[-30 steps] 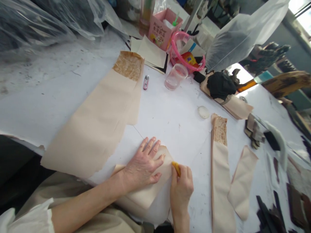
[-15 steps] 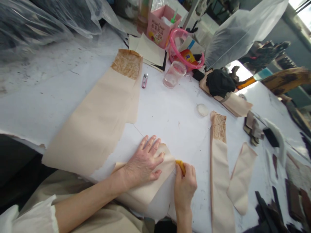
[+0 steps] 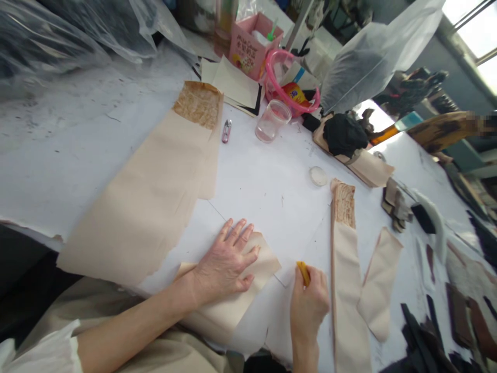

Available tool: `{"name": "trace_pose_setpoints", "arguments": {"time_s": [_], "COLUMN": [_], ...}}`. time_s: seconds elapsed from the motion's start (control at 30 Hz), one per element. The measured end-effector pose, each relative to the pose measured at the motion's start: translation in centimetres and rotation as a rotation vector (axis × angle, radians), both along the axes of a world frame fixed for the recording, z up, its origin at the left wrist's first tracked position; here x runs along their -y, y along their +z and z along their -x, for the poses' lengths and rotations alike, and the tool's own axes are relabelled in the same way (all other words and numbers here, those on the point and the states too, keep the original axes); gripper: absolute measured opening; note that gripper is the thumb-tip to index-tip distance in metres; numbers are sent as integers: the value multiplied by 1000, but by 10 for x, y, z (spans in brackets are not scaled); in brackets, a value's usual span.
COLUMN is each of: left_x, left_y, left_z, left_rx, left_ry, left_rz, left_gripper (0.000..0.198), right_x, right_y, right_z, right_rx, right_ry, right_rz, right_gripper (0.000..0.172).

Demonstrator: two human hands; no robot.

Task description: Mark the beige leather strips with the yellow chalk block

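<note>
My left hand [image 3: 229,256] lies flat with spread fingers on a folded beige sheet [image 3: 221,321] at the table's front edge, pressing it down. To the right, my right hand [image 3: 308,298] is closed around a small yellow piece [image 3: 303,273]; only one end of it shows above the fingers, so its exact kind is unclear. A gap of white table lies between this hand and the sheet's pointed right corner. A larger stack of beige sheets [image 3: 143,181], with a brown crinkled patch [image 3: 199,103] at its far end, spreads out on the left.
Right of my hands lie a long beige strip stack [image 3: 347,280] and a shorter strip [image 3: 380,285]. Farther back are pink thread snips [image 3: 227,131], a clear plastic cup [image 3: 267,124], a round lid [image 3: 318,176], a pink basket [image 3: 271,67] and a pink box [image 3: 248,49].
My right hand, still holding the yellow piece, has moved right, away from the folded sheet's corner. My left hand stays flat on the sheet. The view has shifted slightly.
</note>
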State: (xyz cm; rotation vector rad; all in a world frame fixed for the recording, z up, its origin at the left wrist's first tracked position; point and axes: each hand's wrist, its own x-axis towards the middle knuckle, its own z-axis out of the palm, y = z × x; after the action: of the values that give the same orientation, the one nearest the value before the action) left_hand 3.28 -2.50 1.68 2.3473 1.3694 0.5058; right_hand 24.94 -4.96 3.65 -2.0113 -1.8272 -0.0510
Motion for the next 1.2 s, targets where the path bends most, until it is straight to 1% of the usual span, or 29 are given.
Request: {"name": "trace_pose_setpoints", "arguments": {"time_s": [0.07,0.17,0.2,0.23,0.3,0.37,0.4,0.47,0.57,0.63,0.7,0.83,0.9,1.0,1.07,1.13,1.2], "left_x": [0,0,0,0,0,-1,-1,-1,-1,-1,0,0,0,-1,-1,0,0], "left_y": [0,-1,-1,-1,-1,-1,0,1,2,2,1,1,2,1,1,1,1], "left_z": [0,0,0,0,0,0,0,0,0,0,0,0,0,0,1,1,1], "left_rx": [-3,-6,-6,-6,-7,-6,-4,-3,3,9,10,19,20,17,16,14,13], "left_ry": [-1,5,6,4,-1,-5,-7,-4,2,-4,-7,-9,-5,-7,-16,-20,-19], "left_rz": [0,-4,-2,-1,4,10,12,18,20,18,16,13,10,13,18,21,21], "left_gripper": [56,56,57,57,58,57,57,56,56,56,55,55,55,54,55,55,55], "right_x": [2,5,5,4,1,-1,0,4,12,14,13,12,15,19,19,17,12], "right_y": [3,0,-2,-3,-2,3,7,11,6,-2,-6,1,5,3,1,2,4], "right_z": [4,16,17,15,6,-3,-4,0,13,14,6,-7,-2,6,3,-6,-15], "right_rx": [-20,-65,-67,-60,-38,-25,-35,-81,-124,-112,-90,-51,-82,-140,-134,-114,-151], "right_ry": [30,142,154,141,71,-1,-14,18,83,63,15,-56,-17,49,-3,-109,-191], "right_rz": [-3,101,127,131,89,29,7,19,125,155,127,52,59,144,154,95,41], "right_gripper": [28,26,27,28,30,31,29,25,24,27,29,34,32,30,34,37,38]}}
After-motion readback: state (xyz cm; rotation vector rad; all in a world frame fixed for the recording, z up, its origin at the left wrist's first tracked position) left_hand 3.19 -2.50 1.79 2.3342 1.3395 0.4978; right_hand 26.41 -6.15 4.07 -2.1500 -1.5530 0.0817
